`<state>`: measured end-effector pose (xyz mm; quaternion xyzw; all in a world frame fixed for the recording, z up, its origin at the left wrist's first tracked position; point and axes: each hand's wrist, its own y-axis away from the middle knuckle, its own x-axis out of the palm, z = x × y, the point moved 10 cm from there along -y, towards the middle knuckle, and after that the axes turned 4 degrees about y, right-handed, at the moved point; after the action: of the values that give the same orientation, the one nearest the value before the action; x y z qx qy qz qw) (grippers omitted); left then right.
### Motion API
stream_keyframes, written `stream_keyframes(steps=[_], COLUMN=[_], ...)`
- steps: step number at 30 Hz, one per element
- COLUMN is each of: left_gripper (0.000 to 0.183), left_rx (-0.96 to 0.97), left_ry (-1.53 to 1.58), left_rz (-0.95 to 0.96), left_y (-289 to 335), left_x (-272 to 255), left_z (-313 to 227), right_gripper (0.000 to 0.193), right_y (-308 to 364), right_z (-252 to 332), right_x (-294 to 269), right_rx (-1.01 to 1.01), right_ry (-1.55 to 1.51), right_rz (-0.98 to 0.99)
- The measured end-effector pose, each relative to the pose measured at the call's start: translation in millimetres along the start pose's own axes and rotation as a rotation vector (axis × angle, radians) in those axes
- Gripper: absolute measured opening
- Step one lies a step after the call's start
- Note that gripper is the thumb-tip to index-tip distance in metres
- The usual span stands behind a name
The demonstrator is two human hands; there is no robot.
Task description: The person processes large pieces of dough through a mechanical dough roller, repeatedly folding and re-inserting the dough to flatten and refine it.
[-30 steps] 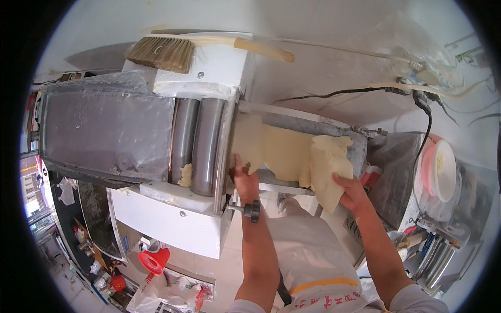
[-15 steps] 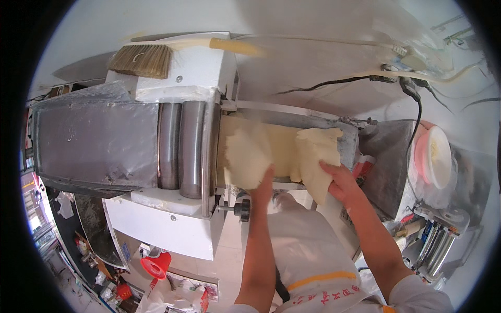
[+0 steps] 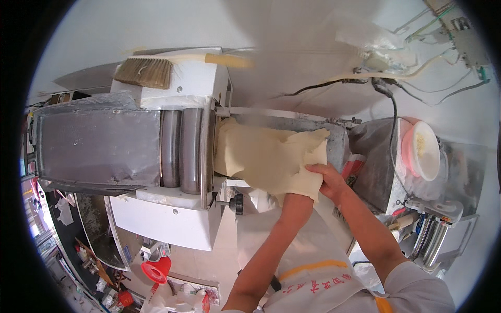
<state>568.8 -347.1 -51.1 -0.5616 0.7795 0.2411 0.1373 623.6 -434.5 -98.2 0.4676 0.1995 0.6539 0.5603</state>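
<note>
A pale, floppy dough sheet [image 3: 261, 156] lies across the tray [image 3: 338, 143] right of the steel rollers [image 3: 191, 151], its layers overlapping and its near edge hanging over the tray's front. My right hand [image 3: 331, 181] grips the sheet's right end, thumb on top. My left hand [image 3: 298, 204] reaches beneath the near right flap, so the dough hides its fingers. A blur covers the middle of the sheet.
The dough machine has a grey feed plate [image 3: 99, 146] at left and a black knob [image 3: 236, 204] in front. A brush [image 3: 143, 72] rests on top. At right stand a pink-and-white bowl [image 3: 425, 151] and a hanging black cable [image 3: 392, 120].
My left hand has moved right from the sheet's left part to under its right flap. The raised left part of dough has spread rightward over the other layer. My right hand still grips the right end.
</note>
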Motion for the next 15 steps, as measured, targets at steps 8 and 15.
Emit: stream_keyframes(steps=[8,15], left_gripper=[0.027,0.149], left_rx=[-0.54,-1.014], left_ry=[0.757,2.144], left_rz=[-0.433,0.392], left_y=[143.8,75.4], left_x=[-63.6,123.1], left_z=[68.0,60.6], right_gripper=[0.057,0.035], right_y=[130.4,329.7], right_z=[133.0,291.7], right_x=[33.9,109.9], right_rx=[-0.284,-0.889], right_ry=[-0.084,0.262], right_rz=[-0.175,-0.21])
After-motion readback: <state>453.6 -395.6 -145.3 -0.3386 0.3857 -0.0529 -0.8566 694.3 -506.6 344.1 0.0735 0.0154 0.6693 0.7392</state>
